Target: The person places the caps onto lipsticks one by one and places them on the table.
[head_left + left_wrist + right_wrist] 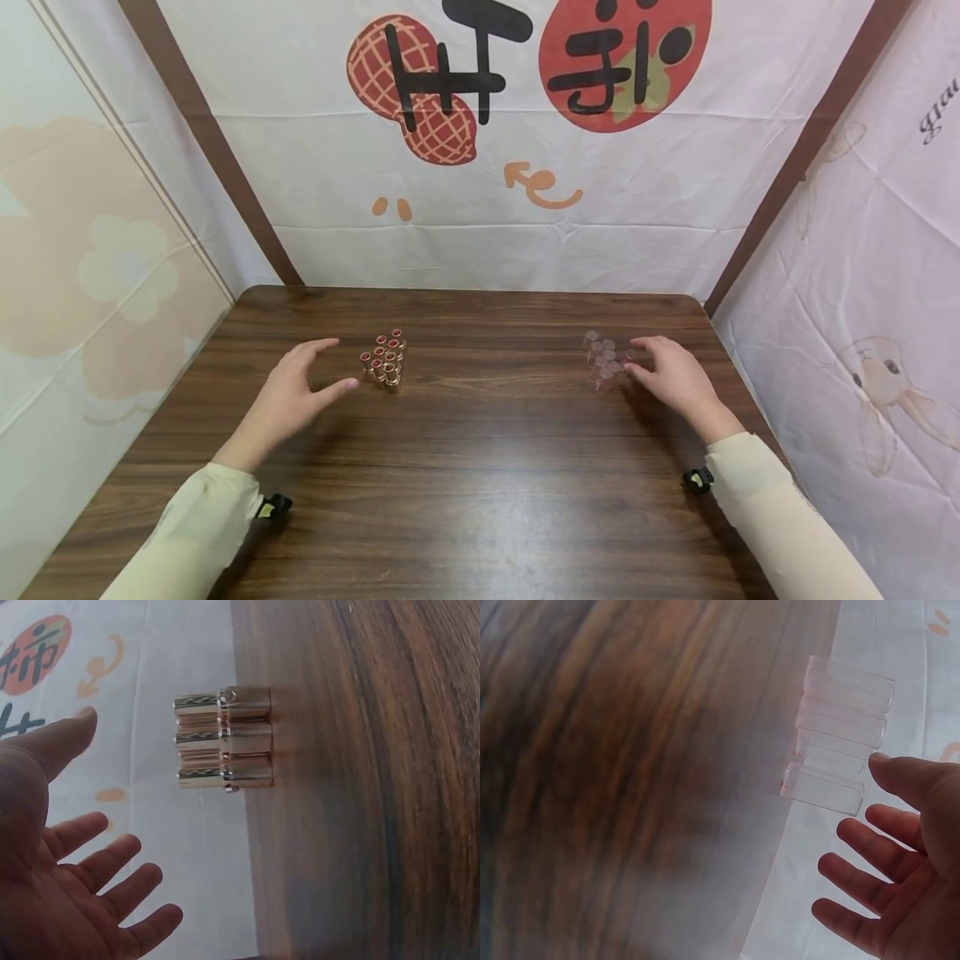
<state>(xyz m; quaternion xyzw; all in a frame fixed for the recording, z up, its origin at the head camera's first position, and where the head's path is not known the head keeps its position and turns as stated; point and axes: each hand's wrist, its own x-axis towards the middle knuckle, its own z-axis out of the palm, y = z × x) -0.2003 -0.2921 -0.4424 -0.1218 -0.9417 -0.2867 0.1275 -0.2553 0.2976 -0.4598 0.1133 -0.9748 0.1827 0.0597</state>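
Note:
A cluster of gold lipstick tubes (389, 367) with red centres in their tops stands upright at the left of the table. Just left of them, my left hand (288, 400) hovers with thumb and fingers spread, holding nothing; the left wrist view shows its fingers apart from the tubes (225, 739). Several clear cylindrical caps (606, 354) stand together at the right. Beside them is my right hand (675, 379), thumb and fingers spread. In the right wrist view its thumb tip comes close to one clear cap (825, 789); whether it touches, I cannot tell.
Both groups stand on a dark wood-grain table (480, 442), well apart. Behind it hangs a white printed cloth (480, 250), with more printed cloth at both sides. Small dark devices are worn at both wrists.

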